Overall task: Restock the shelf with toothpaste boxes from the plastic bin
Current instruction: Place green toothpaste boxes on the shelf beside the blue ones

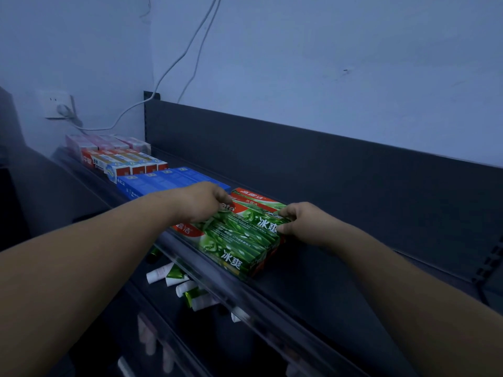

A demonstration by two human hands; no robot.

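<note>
Green-and-red toothpaste boxes (239, 238), dark grey shelf (353, 213)

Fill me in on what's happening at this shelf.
A person is stocking toothpaste. The left hand and right hand hold opposite sides of a bunch of green toothpaste boxes lying on the top shelf, apparently squaring them up beside the blue boxes.

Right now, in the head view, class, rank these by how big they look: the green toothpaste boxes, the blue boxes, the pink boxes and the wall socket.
1. green toothpaste boxes
2. blue boxes
3. pink boxes
4. wall socket
Nearer groups look bigger, so true sizes stay unsure.
</note>
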